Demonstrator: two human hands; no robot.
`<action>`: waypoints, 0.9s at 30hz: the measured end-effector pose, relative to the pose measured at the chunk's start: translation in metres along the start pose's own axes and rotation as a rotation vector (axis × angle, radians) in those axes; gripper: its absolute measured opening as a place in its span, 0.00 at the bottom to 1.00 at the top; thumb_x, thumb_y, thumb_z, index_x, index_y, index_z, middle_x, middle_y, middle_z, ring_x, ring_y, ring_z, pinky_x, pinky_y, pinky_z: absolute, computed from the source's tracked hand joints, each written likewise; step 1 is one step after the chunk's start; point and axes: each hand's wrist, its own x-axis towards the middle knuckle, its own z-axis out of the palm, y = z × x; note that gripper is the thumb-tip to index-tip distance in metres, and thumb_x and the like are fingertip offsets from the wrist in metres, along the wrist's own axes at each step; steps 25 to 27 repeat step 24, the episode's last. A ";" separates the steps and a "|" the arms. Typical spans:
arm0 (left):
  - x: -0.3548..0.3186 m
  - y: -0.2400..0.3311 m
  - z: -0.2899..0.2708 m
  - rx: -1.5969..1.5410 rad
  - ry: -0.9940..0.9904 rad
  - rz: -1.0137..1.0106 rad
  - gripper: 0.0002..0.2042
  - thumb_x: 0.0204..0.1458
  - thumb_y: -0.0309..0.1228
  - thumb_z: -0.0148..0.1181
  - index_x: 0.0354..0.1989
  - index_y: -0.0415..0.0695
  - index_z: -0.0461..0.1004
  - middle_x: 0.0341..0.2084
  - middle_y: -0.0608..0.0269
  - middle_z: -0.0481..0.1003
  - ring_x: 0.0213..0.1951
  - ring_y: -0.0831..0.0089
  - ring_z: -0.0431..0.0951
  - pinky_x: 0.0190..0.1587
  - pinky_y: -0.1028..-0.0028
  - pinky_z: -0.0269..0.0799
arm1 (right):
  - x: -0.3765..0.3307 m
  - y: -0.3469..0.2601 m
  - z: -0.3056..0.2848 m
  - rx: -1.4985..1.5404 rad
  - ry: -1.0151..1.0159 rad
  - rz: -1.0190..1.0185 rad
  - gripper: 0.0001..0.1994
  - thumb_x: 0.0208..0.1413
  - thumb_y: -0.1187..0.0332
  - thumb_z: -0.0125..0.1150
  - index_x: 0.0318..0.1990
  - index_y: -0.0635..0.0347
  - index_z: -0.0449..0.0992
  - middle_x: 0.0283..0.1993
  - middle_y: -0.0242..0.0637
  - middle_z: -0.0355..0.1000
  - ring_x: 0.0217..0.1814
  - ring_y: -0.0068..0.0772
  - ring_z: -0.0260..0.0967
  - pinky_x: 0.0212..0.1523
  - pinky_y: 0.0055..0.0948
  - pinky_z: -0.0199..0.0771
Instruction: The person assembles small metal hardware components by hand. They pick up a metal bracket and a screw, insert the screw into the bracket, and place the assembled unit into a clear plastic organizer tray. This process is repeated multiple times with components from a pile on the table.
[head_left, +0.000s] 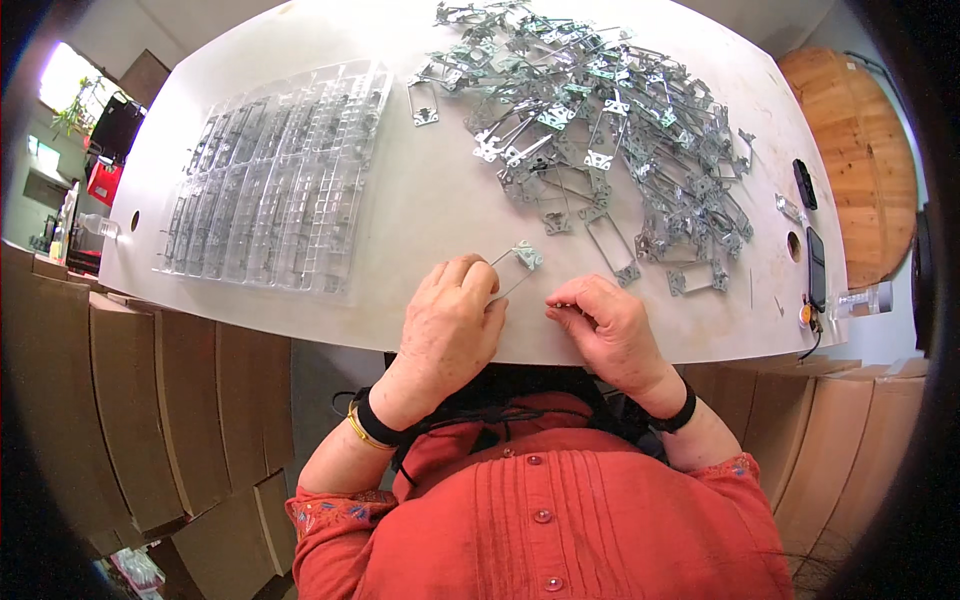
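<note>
My left hand (448, 312) is closed around one end of a thin rectangular metal frame (527, 256), whose silvery end plate sticks out beyond the fingers. The fingers cover the frame's other end. Just to the right, my right hand (612, 328) is closed in a pinch, thumb against forefinger. A tiny bit shows at its fingertips, too small to name. Ahead of both hands lies a big tangled heap of similar metal frames (560, 185). A loose frame (612, 250) lies at the heap's near edge, and another frame (697, 278) is to the right of it.
A clear plastic tray (372, 110) with rows of metal parts covers the left of the white table (420, 190). Along the right edge lie a phone (816, 268) and a dark small device (804, 184). Cardboard boxes (180, 400) stand below on both sides.
</note>
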 end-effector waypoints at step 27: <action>-0.019 -0.023 0.008 -0.163 0.056 0.018 0.21 0.54 0.28 0.73 0.57 0.41 0.80 0.48 0.48 0.80 0.51 0.50 0.81 0.56 0.55 0.78 | 0.010 0.012 0.012 0.074 0.228 0.143 0.05 0.68 0.75 0.72 0.48 0.58 0.85 0.43 0.38 0.86 0.39 0.35 0.83 0.43 0.31 0.82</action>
